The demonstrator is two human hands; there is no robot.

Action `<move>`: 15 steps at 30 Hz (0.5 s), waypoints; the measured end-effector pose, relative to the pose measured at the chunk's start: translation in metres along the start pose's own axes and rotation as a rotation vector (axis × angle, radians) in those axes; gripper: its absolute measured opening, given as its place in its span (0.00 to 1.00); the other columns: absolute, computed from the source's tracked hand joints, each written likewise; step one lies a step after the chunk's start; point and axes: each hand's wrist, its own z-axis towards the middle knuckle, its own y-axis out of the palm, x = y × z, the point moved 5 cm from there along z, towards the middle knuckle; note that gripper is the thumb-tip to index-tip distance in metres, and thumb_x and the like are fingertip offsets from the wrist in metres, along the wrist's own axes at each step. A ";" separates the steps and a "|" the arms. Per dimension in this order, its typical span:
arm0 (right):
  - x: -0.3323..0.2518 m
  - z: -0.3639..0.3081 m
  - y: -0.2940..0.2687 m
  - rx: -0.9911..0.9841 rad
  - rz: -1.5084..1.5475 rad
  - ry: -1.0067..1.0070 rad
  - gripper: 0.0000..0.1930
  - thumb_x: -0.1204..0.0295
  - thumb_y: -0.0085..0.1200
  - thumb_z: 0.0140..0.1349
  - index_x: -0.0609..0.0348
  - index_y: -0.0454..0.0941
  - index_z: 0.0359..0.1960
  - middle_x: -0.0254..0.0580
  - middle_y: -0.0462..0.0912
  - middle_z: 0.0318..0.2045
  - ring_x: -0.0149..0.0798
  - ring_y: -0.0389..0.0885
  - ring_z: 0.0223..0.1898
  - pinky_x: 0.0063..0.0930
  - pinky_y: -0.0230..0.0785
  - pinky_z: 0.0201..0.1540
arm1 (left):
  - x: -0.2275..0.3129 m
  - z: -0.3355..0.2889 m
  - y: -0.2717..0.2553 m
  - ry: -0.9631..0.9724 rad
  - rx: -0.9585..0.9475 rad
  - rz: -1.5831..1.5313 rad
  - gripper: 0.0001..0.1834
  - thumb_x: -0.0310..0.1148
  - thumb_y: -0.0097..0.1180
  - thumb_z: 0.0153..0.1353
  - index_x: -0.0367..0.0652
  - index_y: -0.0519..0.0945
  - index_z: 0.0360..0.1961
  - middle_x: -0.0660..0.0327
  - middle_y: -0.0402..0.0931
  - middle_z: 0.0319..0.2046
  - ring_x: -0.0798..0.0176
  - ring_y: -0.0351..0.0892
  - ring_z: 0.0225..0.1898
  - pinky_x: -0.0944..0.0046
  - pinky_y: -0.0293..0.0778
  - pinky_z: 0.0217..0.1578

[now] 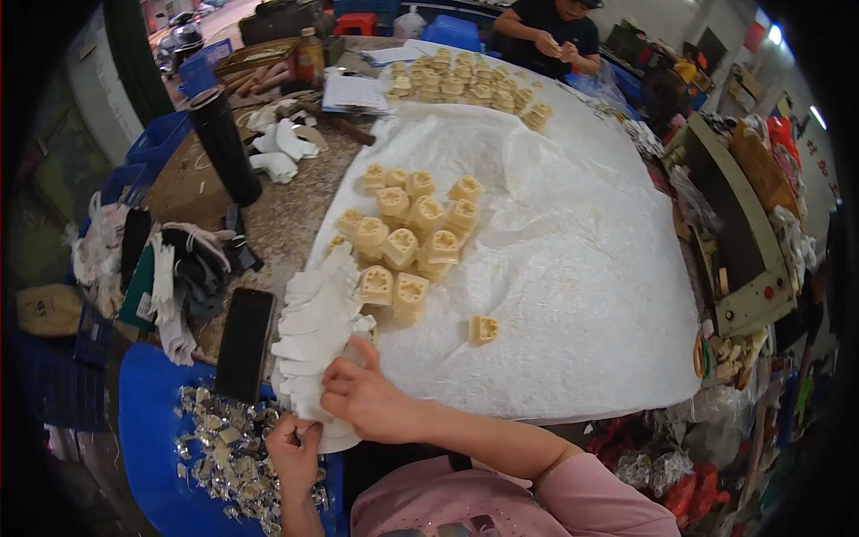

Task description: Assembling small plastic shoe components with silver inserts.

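Observation:
A row of thin white curved pieces (313, 313) overlaps along the left edge of the white sheet, reaching down to the table's near edge. My left hand (293, 452) is closed at the near end of this row, thumb and fingers pinching the edge of a white piece. My right hand (371, 403) lies over the row's right side, its index finger raised and its other fingers curled against a white piece. Just beyond stands a cluster of cream-coloured hollow blocks (400, 248), some stacked. One single cream block (483, 329) sits apart to the right.
Left of the row lies a black phone (244, 345), above a blue bin (148, 430) of shiny metal scraps. A dark flask (224, 148) and gloves (165, 268) are further left. More cream blocks (456, 80) stand at the far end, where another person (559, 40) works.

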 end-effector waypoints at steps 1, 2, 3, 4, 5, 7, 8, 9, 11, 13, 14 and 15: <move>0.004 -0.001 -0.005 -0.025 0.071 0.033 0.10 0.82 0.51 0.40 0.56 0.72 0.27 0.39 0.75 0.33 0.42 0.69 0.50 0.63 0.35 0.63 | 0.001 0.001 0.001 0.041 -0.019 -0.017 0.05 0.16 0.57 0.51 0.33 0.78 0.29 0.62 0.75 0.29 0.72 0.72 0.33 0.73 0.68 0.36; 0.008 -0.003 -0.010 -0.052 0.142 0.066 0.12 0.84 0.50 0.40 0.56 0.72 0.29 0.40 0.76 0.36 0.42 0.69 0.52 0.63 0.31 0.63 | 0.004 0.002 0.003 0.081 -0.037 -0.033 0.05 0.16 0.56 0.50 0.33 0.78 0.29 0.61 0.76 0.29 0.71 0.74 0.33 0.72 0.68 0.37; 0.013 -0.004 -0.009 -0.109 0.167 0.101 0.16 0.86 0.48 0.40 0.56 0.72 0.33 0.41 0.75 0.42 0.43 0.68 0.55 0.61 0.27 0.65 | 0.006 0.002 0.004 0.072 -0.037 -0.005 0.04 0.15 0.56 0.50 0.33 0.79 0.28 0.60 0.76 0.29 0.69 0.75 0.33 0.72 0.68 0.37; 0.013 -0.003 -0.009 -0.119 0.182 0.086 0.16 0.86 0.48 0.40 0.56 0.72 0.33 0.41 0.75 0.42 0.43 0.68 0.55 0.61 0.27 0.65 | 0.008 0.002 0.002 0.064 -0.016 0.000 0.04 0.15 0.56 0.50 0.33 0.79 0.28 0.60 0.76 0.29 0.69 0.75 0.33 0.72 0.68 0.37; 0.015 -0.003 -0.009 -0.101 0.234 0.110 0.17 0.86 0.47 0.40 0.56 0.71 0.34 0.41 0.74 0.43 0.42 0.67 0.55 0.59 0.26 0.65 | 0.009 0.002 0.002 0.060 -0.022 -0.010 0.04 0.16 0.57 0.50 0.33 0.79 0.28 0.60 0.76 0.29 0.70 0.75 0.33 0.72 0.68 0.37; 0.022 -0.003 -0.007 -0.114 0.308 0.172 0.17 0.86 0.47 0.45 0.53 0.70 0.38 0.38 0.74 0.44 0.39 0.66 0.57 0.55 0.24 0.67 | 0.008 0.004 0.000 0.081 -0.033 -0.019 0.04 0.16 0.57 0.51 0.33 0.79 0.29 0.60 0.76 0.29 0.70 0.74 0.33 0.72 0.68 0.37; 0.023 -0.004 -0.005 -0.122 0.315 0.163 0.17 0.86 0.47 0.45 0.53 0.70 0.38 0.38 0.74 0.44 0.39 0.66 0.57 0.55 0.24 0.67 | 0.011 0.004 -0.001 0.077 -0.020 -0.016 0.04 0.16 0.57 0.51 0.33 0.79 0.29 0.60 0.76 0.29 0.70 0.74 0.33 0.72 0.68 0.37; 0.026 -0.004 -0.004 -0.092 0.433 0.203 0.16 0.86 0.47 0.49 0.52 0.70 0.38 0.37 0.73 0.45 0.38 0.65 0.58 0.54 0.23 0.67 | 0.013 0.004 -0.002 0.076 -0.023 -0.012 0.04 0.16 0.57 0.51 0.33 0.79 0.29 0.60 0.76 0.29 0.70 0.74 0.33 0.71 0.68 0.37; 0.028 -0.004 -0.005 -0.111 0.592 0.270 0.12 0.82 0.47 0.58 0.48 0.70 0.40 0.35 0.71 0.47 0.35 0.61 0.61 0.51 0.20 0.67 | 0.016 0.002 -0.005 0.092 -0.034 0.002 0.02 0.19 0.57 0.53 0.33 0.78 0.29 0.61 0.75 0.29 0.72 0.72 0.34 0.72 0.67 0.38; 0.028 -0.005 -0.009 -0.120 0.602 0.255 0.12 0.82 0.47 0.56 0.49 0.71 0.40 0.36 0.72 0.47 0.36 0.63 0.60 0.52 0.22 0.67 | 0.018 0.002 -0.006 0.092 -0.022 0.005 0.02 0.19 0.56 0.53 0.33 0.78 0.30 0.61 0.75 0.30 0.72 0.72 0.34 0.72 0.67 0.38; 0.027 -0.003 -0.010 -0.121 0.609 0.252 0.13 0.82 0.48 0.55 0.49 0.71 0.39 0.37 0.73 0.46 0.37 0.64 0.59 0.53 0.23 0.67 | 0.018 0.002 -0.006 0.091 -0.024 0.007 0.03 0.18 0.55 0.53 0.33 0.78 0.30 0.61 0.75 0.30 0.72 0.72 0.34 0.72 0.67 0.38; 0.024 -0.003 -0.009 -0.121 0.607 0.249 0.13 0.82 0.48 0.55 0.49 0.71 0.39 0.37 0.73 0.46 0.37 0.64 0.59 0.53 0.23 0.67 | 0.021 0.003 -0.004 0.102 -0.019 0.009 0.05 0.20 0.57 0.50 0.33 0.78 0.31 0.60 0.74 0.30 0.69 0.72 0.33 0.70 0.67 0.38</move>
